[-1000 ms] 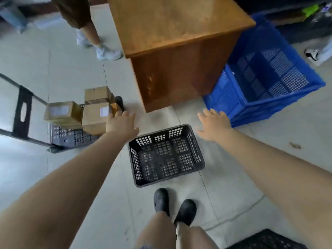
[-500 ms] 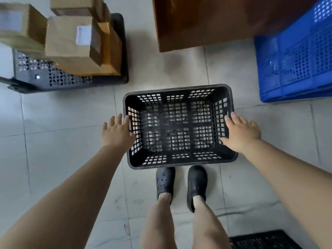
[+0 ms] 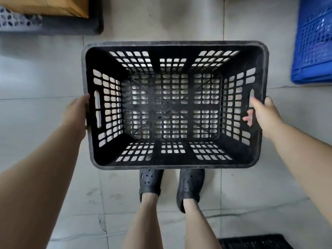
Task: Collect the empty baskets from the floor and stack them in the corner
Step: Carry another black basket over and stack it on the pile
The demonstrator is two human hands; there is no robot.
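We hold the black basket (image 3: 175,43) between our two hands, open side up, above the tiled floor (image 3: 45,72) and just beyond our black shoes (image 3: 150,182). Our left hand (image 3: 76,112) presses against its left short wall beside the handle slot, fingers hidden behind the wall. Our right hand (image 3: 264,114) grips the right wall, fingers curled through the handle slot. A blue crate (image 3: 314,42) stands far right; a second black basket (image 3: 251,241) lies near right.
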